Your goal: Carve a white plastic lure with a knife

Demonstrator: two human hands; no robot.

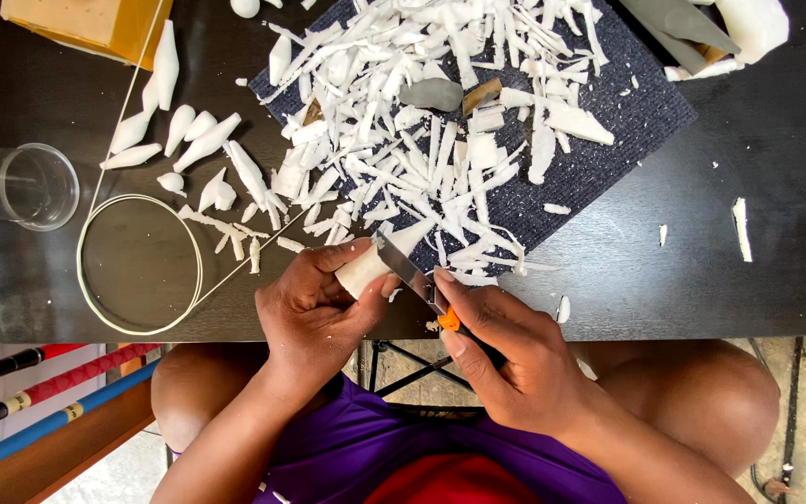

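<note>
A: What are the two hands doing?

B: The left hand [314,303] is closed around a small white block [363,271], thumb and fingers wrapped about its lower end, holding it just above the near edge of the dark bench [748,289]. The right hand [515,350] grips a utility knife [419,278] with an orange slider on its handle. The metal blade points up and to the left, and its tip rests against the block's upper end.

A: What lies around them?

B: Just beyond the hands is a dark blue mat [627,121], heaped with thin white shavings [422,140]. Many have spilled off the mat's left edge onto the bench. A grey stone-like lump [432,93] sits among the shavings near the top of the heap.

A: And further left?

B: A loose row of white carved pieces [179,126], tapered like small bowling pins, lies on the bench. Below them is a pale thin ring [139,264], with a thin pale rod running slantwise past it. A clear plastic cup [25,185] lies on its side at the far left edge. An orange-brown box [95,23] shows at the top left corner.

A: Anything below the bench?

B: The person's bare knees, a purple shirt and red shorts.
</note>
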